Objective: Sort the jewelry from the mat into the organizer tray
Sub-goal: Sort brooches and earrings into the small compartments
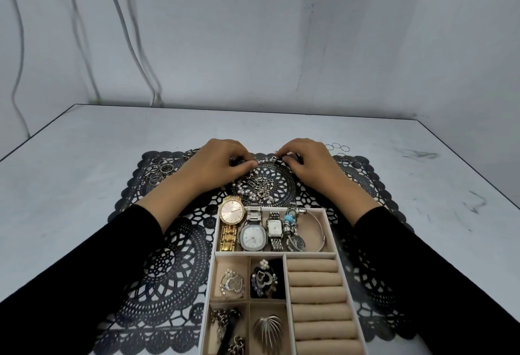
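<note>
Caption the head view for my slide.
Left hand and right hand pinch a beaded chain over the black lace mat; watches sit in the organizer tray.

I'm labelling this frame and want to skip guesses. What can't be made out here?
Head view only.
- Beaded strand: its ends are covered by the fingers of the left hand and right hand pinching it.
- Organizer tray: near edge and nearest compartments cut off by the bottom border.
- Loose rings at far corners of the mat: too small to count.
- Jewelry pile: tangled, pieces inseparable.
</note>
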